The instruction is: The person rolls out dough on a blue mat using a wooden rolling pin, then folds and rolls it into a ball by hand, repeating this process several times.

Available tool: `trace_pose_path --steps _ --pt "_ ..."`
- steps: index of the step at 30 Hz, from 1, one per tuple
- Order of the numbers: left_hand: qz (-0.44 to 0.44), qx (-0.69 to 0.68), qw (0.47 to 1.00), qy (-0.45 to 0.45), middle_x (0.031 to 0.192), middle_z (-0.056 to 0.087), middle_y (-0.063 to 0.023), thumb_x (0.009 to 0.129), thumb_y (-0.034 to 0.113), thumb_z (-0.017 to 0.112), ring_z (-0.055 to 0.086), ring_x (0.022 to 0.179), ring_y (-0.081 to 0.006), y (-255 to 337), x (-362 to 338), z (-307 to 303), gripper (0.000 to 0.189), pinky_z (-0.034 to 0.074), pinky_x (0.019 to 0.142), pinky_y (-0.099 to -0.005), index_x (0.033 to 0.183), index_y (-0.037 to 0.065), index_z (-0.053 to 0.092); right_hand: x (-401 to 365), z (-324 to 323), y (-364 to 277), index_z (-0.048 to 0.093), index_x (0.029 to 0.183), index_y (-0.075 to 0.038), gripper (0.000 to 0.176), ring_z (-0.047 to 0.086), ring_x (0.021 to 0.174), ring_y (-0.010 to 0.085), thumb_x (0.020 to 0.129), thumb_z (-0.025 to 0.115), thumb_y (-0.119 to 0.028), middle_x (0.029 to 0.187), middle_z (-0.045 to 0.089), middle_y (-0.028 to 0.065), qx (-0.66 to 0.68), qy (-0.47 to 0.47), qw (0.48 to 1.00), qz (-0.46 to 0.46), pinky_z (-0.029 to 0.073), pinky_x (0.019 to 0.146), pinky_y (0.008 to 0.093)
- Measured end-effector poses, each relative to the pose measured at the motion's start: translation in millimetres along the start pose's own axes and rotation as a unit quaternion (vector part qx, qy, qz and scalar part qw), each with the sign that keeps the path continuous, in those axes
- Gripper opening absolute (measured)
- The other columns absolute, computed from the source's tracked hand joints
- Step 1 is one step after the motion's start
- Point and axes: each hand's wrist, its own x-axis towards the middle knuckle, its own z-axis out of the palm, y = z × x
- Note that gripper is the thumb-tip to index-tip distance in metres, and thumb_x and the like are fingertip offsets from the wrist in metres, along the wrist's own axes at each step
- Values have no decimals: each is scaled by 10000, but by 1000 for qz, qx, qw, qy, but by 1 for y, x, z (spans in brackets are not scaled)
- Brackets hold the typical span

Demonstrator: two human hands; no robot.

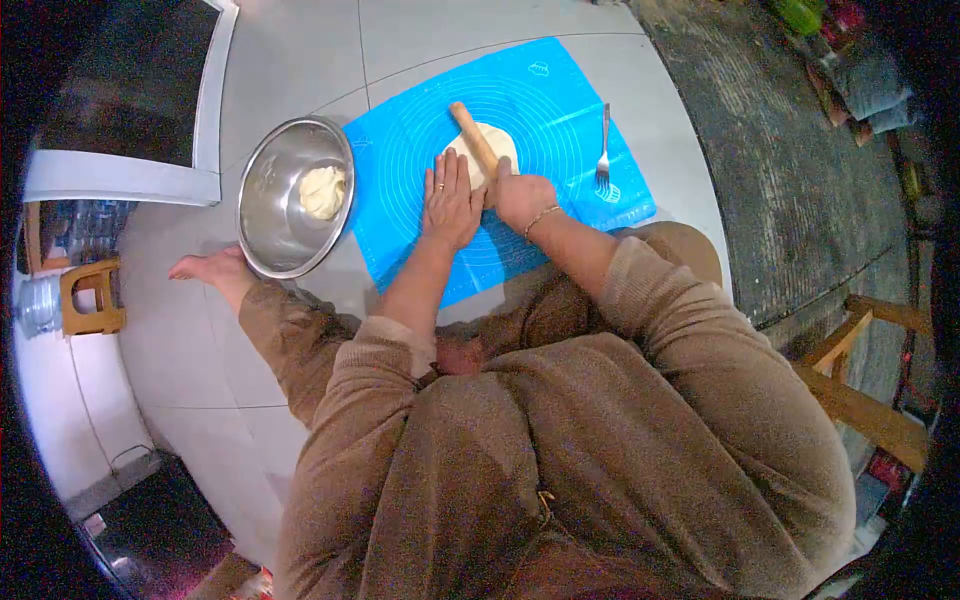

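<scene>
A blue mat [560,90] with white rings lies on the tiled floor. On it is a flat, pale round of dough [496,137], partly covered by a wooden rolling pin [473,137] and my hands. My right hand [523,200] is closed round the near end of the pin. Flat, with fingers stretched out, my left hand [453,205] rests at the dough's left edge, beside the pin. A fork [604,155] lies on the mat's right part. Left of the mat, a steel bowl [270,205] holds a lump of dough [322,192].
My bare foot [215,268] is beside the bowl. A small brown stool [93,298] stands at the far left, near plastic bottles [40,303]. On the right are a dark ribbed mat [760,170] and a wooden frame [870,405]. A white-framed door [205,150] is at upper left.
</scene>
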Motion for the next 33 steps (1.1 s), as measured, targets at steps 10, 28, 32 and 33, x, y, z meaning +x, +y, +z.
trace_pose_path --steps 10,28,32,33 --pt "2 31 999 16 1516 180 -176 905 308 441 132 1413 -327 6 -3 -6 629 94 1146 -471 1419 -9 268 20 -7 -11 468 1219 -67 418 599 886 375 838 545 -217 976 543 195 6 190 981 -50 532 688 470" --pt "14 -1 999 38 1499 215 -194 926 358 435 184 1390 -369 4 -4 -10 604 121 1124 -515 1411 21 305 30 10 17 505 1225 -171 375 614 872 387 874 517 -304 1020 525 210 48 135 985 100 536 670 493" --pt "16 30 999 40 1496 223 -193 925 370 431 186 1389 -368 5 -3 -7 606 123 1124 -513 1407 22 314 25 -6 3 462 1267 -159 416 617 873 393 868 524 -260 1046 522 216 47 125 988 72 543 678 481" --pt "17 27 999 38 1495 225 -194 926 371 430 187 1388 -369 6 -4 -8 606 122 1124 -513 1406 20 315 24 -6 0 451 1273 -152 424 618 872 395 866 525 -246 1054 522 218 35 129 990 46 544 681 477"
